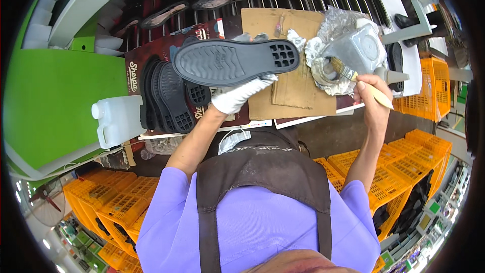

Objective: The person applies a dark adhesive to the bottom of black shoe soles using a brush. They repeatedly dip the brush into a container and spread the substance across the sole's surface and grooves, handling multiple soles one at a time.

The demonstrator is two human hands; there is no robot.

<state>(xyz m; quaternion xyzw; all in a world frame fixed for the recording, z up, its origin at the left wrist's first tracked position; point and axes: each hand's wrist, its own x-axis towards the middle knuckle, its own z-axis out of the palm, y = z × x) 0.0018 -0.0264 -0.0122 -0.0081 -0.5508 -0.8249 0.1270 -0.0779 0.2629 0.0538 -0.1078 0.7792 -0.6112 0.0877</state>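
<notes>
Black rubber sole (pixel 235 61), tread side up w/ wavy ridges & a square grid at the heel, is held flat over the brown cardboard sheet (pixel 293 91). Left hand (pixel 237 96) in a white cloth glove is clamped under its edge. Right hand (pixel 373 96), bare, is closed on a wooden-handled brush (pixel 361 78), bristles at the foil-wrapped tin (pixel 348 53). Stack of matching soles (pixel 166 98) lies just left, near a white plastic jug (pixel 117 120).
</notes>
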